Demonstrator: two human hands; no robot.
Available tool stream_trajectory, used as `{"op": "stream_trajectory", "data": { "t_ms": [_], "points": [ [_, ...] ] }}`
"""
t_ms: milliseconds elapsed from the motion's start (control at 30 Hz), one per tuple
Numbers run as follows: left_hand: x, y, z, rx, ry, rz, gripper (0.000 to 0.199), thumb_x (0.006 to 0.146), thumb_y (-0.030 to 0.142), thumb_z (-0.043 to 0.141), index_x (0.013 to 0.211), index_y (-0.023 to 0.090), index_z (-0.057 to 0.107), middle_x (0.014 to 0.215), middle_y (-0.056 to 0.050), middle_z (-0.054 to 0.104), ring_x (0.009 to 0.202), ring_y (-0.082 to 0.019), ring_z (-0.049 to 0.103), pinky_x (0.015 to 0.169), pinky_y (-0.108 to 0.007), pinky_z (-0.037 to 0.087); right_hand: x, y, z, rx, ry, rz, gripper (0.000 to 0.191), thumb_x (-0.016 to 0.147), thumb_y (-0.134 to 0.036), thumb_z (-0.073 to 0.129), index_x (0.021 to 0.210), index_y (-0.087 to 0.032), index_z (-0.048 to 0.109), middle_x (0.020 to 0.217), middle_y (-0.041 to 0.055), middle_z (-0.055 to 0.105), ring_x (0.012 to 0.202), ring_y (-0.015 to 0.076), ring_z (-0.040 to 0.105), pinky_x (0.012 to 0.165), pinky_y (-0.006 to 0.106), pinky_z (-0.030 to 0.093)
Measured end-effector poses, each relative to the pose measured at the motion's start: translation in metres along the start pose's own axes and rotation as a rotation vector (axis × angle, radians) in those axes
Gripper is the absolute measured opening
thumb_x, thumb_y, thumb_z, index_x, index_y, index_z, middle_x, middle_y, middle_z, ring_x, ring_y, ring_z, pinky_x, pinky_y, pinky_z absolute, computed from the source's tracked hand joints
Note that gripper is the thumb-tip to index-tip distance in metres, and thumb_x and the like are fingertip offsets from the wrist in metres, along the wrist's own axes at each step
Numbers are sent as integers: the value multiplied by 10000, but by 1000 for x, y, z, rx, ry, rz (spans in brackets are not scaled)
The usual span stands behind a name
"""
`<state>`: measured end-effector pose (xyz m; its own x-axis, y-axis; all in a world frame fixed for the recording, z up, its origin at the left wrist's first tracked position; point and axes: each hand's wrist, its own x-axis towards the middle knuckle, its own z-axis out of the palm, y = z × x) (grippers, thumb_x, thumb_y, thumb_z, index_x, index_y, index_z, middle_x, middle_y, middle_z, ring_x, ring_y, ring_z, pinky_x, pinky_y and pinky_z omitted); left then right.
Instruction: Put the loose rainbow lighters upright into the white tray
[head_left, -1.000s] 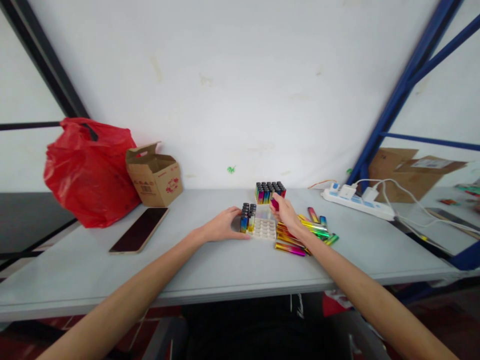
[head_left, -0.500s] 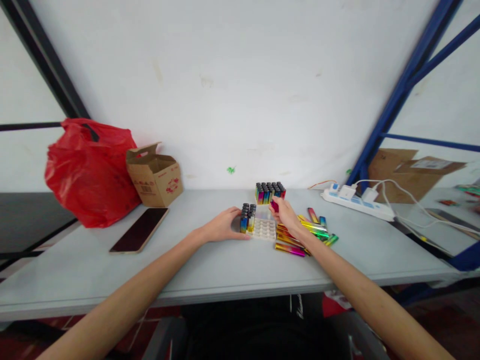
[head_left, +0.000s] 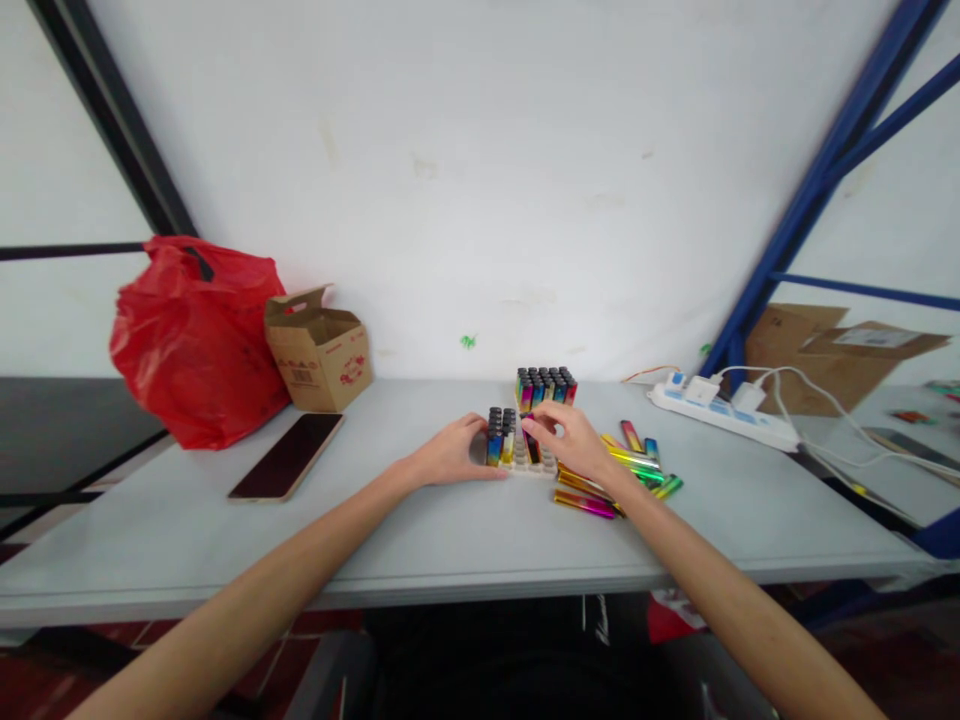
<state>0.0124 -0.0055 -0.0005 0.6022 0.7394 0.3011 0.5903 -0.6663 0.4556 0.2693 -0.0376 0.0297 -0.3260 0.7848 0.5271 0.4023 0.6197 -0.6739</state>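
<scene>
A white tray (head_left: 541, 467) with rows of round sockets sits on the table in front of me. Several upright lighters (head_left: 494, 440) with black tops and shiny colored bodies fill its left end. My left hand (head_left: 454, 450) wraps that end, thumb along the front and fingers behind. Pinched at its top by my right hand (head_left: 566, 435) is a dark red lighter (head_left: 532, 446), nearly upright over the tray, right of the standing ones; its lower end appears to be at the sockets, but I cannot tell whether it is seated. Loose metallic lighters (head_left: 585, 503) lie beside the tray, partly under my right wrist.
Behind the tray stands a full block of lighters (head_left: 546, 384). On the left are a phone (head_left: 287, 458), an open carton (head_left: 319, 355) and a red plastic bag (head_left: 199, 345). A power strip (head_left: 724, 415) with plugs and cables lies at the back right, near a blue frame (head_left: 817, 190).
My right hand has moved left and down, bringing the dark red lighter from above the tray's back right into the tray area. My left hand stays at the tray's left end.
</scene>
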Motion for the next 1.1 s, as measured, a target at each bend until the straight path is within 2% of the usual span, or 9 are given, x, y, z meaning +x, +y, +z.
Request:
{"op": "stream_trajectory", "data": {
  "t_ms": [133,233,400,500,633,767,833,967,1100],
  "points": [
    [0,1,3,-4,26,-20,723,728,753,840,1177,212,675,1208,-126,678,1096,-348,689,1005,-476,570,-3,3,4,6,-42,35,439,973,-618,658,784,-223,686,722,23,681,669,190,537,665,297,414],
    [0,0,4,-11,27,-26,740,714,762,846,1177,209,681,1216,-124,672,1106,-348,687,1001,-463,565,-4,9,5,-33,-84,-2,413,989,-583,661,792,-223,708,742,31,709,664,193,569,674,298,415],
    [0,0,3,-19,20,-28,726,726,744,848,1183,205,681,1215,-126,679,1108,-355,682,1011,-484,551,-4,17,8,-118,-228,-89,414,1026,-592,626,846,-233,727,711,19,684,614,180,531,638,291,376],
    [1,1,3,-18,13,-13,713,730,735,851,1171,204,677,1190,-122,679,1094,-350,679,1002,-487,559,-3,20,13,-209,-221,-136,441,1010,-612,651,803,-228,717,730,34,692,629,178,532,636,290,351],
    [1,0,0,-10,10,-16,704,738,741,841,1168,206,686,1190,-125,688,1103,-349,685,1010,-480,563,-1,24,9,-318,-187,-112,511,1023,-611,632,691,-224,668,645,19,642,597,169,506,626,287,328],
    [0,-2,-10,-30,-38,-1,739,752,718,838,1244,186,695,1282,-150,702,1178,-363,687,1055,-467,547,0,35,-25,-402,-71,-44,474,1111,-493,463,813,-219,710,781,52,722,707,199,600,715,303,415],
    [-1,-3,-15,-40,-74,27,724,767,690,840,1270,189,701,1338,-149,700,1235,-364,675,1091,-458,530,0,47,-50,-484,-60,17,387,1084,-455,508,883,-211,732,902,82,764,817,230,658,786,329,463],
    [-3,-4,-20,-49,-106,66,704,801,659,825,1327,211,694,1417,-134,687,1300,-350,657,1140,-442,498,-6,67,-96,-547,-168,257,261,973,-437,679,966,-194,776,983,116,798,856,256,714,820,357,528],
    [-3,-4,-17,-40,-83,26,786,771,684,835,1363,193,674,1398,-147,697,1274,-366,673,1108,-453,520,-22,67,-127,-529,-337,342,382,871,-494,782,1092,-184,801,1021,126,811,898,278,744,818,359,559]
  ]
}}
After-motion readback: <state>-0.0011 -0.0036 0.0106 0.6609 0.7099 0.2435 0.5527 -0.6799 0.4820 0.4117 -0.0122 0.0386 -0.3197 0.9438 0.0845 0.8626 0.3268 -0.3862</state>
